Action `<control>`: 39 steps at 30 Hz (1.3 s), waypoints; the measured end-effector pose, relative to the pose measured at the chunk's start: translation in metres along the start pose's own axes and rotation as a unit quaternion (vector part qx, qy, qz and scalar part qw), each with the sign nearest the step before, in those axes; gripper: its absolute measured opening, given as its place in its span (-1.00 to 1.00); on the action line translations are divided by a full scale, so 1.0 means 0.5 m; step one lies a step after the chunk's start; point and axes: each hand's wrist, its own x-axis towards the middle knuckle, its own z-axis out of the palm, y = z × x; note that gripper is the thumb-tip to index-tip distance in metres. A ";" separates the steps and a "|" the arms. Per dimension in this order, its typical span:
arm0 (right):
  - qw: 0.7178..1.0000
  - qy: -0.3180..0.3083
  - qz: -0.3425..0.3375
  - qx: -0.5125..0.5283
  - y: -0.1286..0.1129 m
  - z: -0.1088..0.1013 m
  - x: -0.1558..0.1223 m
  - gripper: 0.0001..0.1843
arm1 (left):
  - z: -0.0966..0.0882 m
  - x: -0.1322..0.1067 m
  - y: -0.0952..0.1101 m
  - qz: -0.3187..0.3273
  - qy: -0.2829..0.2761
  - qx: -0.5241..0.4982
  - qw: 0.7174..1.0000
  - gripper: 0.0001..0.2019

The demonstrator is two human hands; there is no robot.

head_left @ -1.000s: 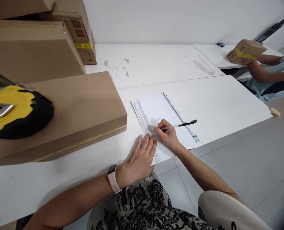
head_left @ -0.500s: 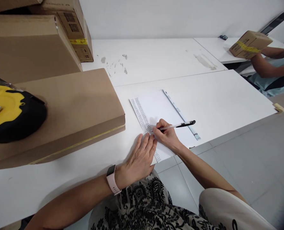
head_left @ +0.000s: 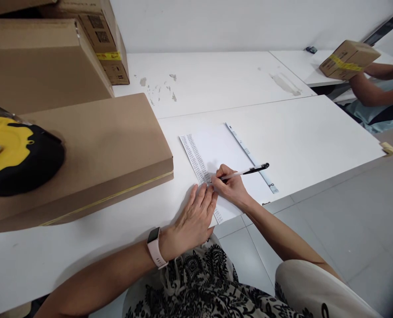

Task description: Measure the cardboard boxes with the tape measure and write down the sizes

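A white sheet of paper (head_left: 212, 145) lies near the table's front edge, with columns of small writing along its left side. My right hand (head_left: 229, 185) grips a black-and-clear pen (head_left: 249, 171), its tip on the paper at the written columns. Flat over the sheet's lower left edge rests my left hand (head_left: 196, 216), fingers stretched out, its fingertips close beside the right hand. A printed blue-white strip (head_left: 251, 159) runs along the paper's right side.
On the left a large cardboard box (head_left: 97, 145) lies on the white table (head_left: 302, 128), bearing a yellow-and-black tape dispenser (head_left: 27, 154). More boxes (head_left: 33, 62) are stacked behind. At the far right, another person's arms (head_left: 375, 88) hold a small taped box (head_left: 349, 59).
The pen's upper end has dipped slightly and shifted a little left, while its tip stays at the written columns. My left hand has not visibly moved.
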 end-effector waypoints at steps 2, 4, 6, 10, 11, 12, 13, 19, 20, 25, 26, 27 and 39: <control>1.000 0.002 0.002 0.004 0.001 0.000 0.000 -0.72 | 0.000 0.000 0.000 0.001 0.003 0.002 1.000 -0.08; 1.000 0.003 0.003 0.007 0.002 -0.001 0.001 -0.73 | -0.001 -0.001 0.000 0.003 0.006 0.003 1.000 -0.09; 1.000 0.006 0.003 0.010 0.002 -0.001 0.001 -0.73 | -0.003 -0.001 0.000 0.003 0.006 0.004 1.000 -0.11; 1.000 0.016 0.001 0.003 0.002 -0.001 0.001 -0.72 | -0.008 -0.001 0.000 0.001 0.000 0.006 1.000 -0.11; 1.000 0.018 0.001 0.001 0.001 -0.001 0.001 -0.72 | -0.008 0.000 0.000 0.001 -0.001 0.007 1.000 -0.11; 1.000 0.018 0.001 0.000 0.000 -0.001 0.001 -0.72 | -0.009 0.000 0.000 0.002 -0.002 0.008 1.000 -0.11; 1.000 0.018 0.002 -0.001 -0.001 -0.001 0.001 -0.72 | -0.009 0.001 0.000 0.002 -0.003 0.007 1.000 -0.11; 1.000 0.017 0.001 -0.005 -0.002 0.000 0.002 -0.72 | -0.008 0.001 0.001 0.004 0.001 0.009 1.000 -0.12; 1.000 0.017 -0.002 -0.002 -0.001 -0.001 0.002 -0.72 | -0.009 0.001 0.001 0.003 -0.001 0.011 1.000 -0.12; 1.000 0.013 -0.013 0.002 0.001 -0.002 0.003 -0.72 | -0.008 0.002 0.001 0.003 -0.006 0.017 1.000 -0.12; 1.000 0.014 -0.012 0.000 0.000 -0.002 0.002 -0.72 | -0.007 0.002 0.000 0.003 -0.007 0.016 1.000 -0.11; 1.000 0.016 -0.010 0.000 0.000 -0.002 0.002 -0.72 | -0.007 0.001 0.000 0.004 -0.009 0.014 1.000 -0.11; 0.999 0.028 -0.020 -0.014 -0.001 -0.003 0.003 -0.72 | -0.008 0.002 0.000 0.002 -0.005 0.005 1.000 -0.11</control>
